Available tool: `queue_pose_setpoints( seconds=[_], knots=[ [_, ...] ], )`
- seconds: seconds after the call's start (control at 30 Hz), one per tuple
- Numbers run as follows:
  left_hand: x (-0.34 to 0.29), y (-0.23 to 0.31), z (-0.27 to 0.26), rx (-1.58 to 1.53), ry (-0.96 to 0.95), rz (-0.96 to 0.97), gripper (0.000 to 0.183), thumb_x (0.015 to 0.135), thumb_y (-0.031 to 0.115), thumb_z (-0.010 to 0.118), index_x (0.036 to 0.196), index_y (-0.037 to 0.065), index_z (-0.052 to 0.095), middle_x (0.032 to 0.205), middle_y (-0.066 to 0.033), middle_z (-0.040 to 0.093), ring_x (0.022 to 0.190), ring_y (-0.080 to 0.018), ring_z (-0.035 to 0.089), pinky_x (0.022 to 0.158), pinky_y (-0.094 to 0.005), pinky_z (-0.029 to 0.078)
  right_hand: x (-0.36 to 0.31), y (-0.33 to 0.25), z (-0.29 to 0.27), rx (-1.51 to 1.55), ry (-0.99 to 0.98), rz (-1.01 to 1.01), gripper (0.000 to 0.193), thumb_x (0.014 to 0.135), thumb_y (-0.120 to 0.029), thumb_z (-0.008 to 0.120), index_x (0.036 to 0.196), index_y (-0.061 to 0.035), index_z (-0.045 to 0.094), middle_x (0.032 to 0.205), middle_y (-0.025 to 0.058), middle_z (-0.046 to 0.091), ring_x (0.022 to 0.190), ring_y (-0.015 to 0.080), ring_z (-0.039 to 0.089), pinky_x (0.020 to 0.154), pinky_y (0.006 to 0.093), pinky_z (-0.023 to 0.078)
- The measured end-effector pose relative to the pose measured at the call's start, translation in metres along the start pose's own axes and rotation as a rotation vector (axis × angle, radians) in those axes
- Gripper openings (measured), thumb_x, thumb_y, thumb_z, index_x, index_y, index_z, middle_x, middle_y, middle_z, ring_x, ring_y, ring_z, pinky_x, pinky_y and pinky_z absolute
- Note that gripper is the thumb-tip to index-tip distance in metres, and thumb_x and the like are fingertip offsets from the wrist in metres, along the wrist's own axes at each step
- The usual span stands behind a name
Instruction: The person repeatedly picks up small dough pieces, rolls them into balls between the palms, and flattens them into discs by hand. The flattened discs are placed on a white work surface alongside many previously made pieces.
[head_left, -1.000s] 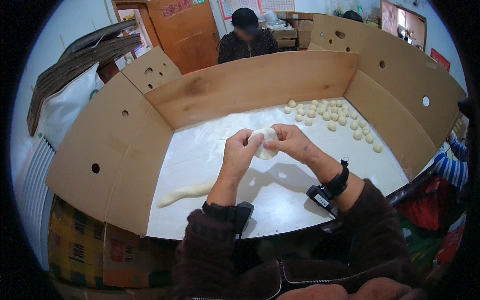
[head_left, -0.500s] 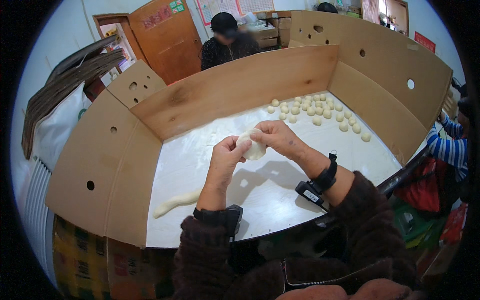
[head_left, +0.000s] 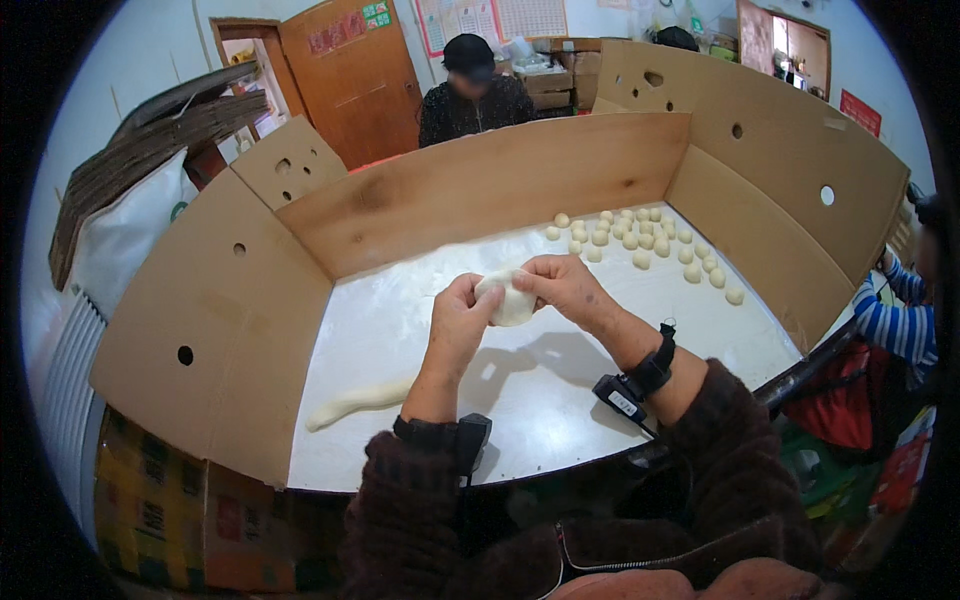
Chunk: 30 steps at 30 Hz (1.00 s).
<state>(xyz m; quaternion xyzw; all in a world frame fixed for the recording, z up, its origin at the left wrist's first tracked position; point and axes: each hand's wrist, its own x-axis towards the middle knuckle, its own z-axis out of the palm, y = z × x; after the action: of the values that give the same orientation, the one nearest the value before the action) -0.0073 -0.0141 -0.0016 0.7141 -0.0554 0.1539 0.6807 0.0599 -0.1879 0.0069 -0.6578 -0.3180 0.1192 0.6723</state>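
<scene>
Between my two hands, above the floured work surface [head_left: 540,400], a flat round of pale dough [head_left: 512,304] is held up. My left hand [head_left: 462,312] pinches its left edge, thumb on the near face. On the right side my right hand [head_left: 562,287] grips the upper edge with thumb and fingers. The fingers behind the round are partly hidden. A thick dough rope [head_left: 362,402] lies to the left of my left forearm. At the far right of the surface sit several small dough balls [head_left: 641,259], apart from both hands.
A wooden board [head_left: 480,180] walls the far side; cardboard panels stand at the left [head_left: 200,320] and right [head_left: 790,180]. Beyond the board is a person in dark clothes and a cap [head_left: 475,95]. A striped sleeve [head_left: 895,315] of another person shows at the right edge.
The whole view has tilted slightly, so the surroundings sit a little lower. Both hands still hold the dough round, with the thumbs and fingers slightly shifted on it.
</scene>
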Motion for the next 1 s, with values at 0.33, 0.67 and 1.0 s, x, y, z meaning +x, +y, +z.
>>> queue_pose_setpoints(
  seconds=[0.33,0.67,1.0],
  knots=[
    [0.0018,-0.0016,-0.0022,0.098,-0.045,0.002,0.021,0.090,0.018,0.065,0.098,-0.001,0.061,0.085,-0.0050,0.065,0.074,-0.0093,0.059,0.064,-0.0243,0.048,-0.0003,0.0008,0.0001,-0.006,-0.015,-0.024,0.023,0.091,-0.025,0.064,0.095,-0.0023,0.067,0.084,0.0033,0.067,0.075,0.0101,0.062,0.067,0.0249,0.051],
    [-0.0010,0.0013,-0.0005,-0.048,-0.088,-0.058,0.024,0.089,0.020,0.065,0.098,-0.002,0.062,0.084,-0.0049,0.065,0.075,-0.0104,0.060,0.065,-0.0250,0.049,0.0011,0.0029,-0.0021,-0.055,0.031,-0.015,0.022,0.087,-0.022,0.065,0.086,-0.0003,0.068,0.079,0.0047,0.065,0.070,0.0111,0.060,0.062,0.0263,0.051],
    [-0.0025,0.0049,0.0017,0.004,-0.076,-0.025,0.022,0.091,0.021,0.064,0.095,-0.001,0.064,0.082,-0.0027,0.064,0.072,-0.0083,0.057,0.064,-0.0228,0.046,-0.0011,-0.0044,0.0020,-0.024,0.037,-0.023,0.023,0.086,-0.022,0.066,0.085,0.0001,0.069,0.077,0.0045,0.065,0.069,0.0109,0.059,0.061,0.0264,0.050]
  ],
)
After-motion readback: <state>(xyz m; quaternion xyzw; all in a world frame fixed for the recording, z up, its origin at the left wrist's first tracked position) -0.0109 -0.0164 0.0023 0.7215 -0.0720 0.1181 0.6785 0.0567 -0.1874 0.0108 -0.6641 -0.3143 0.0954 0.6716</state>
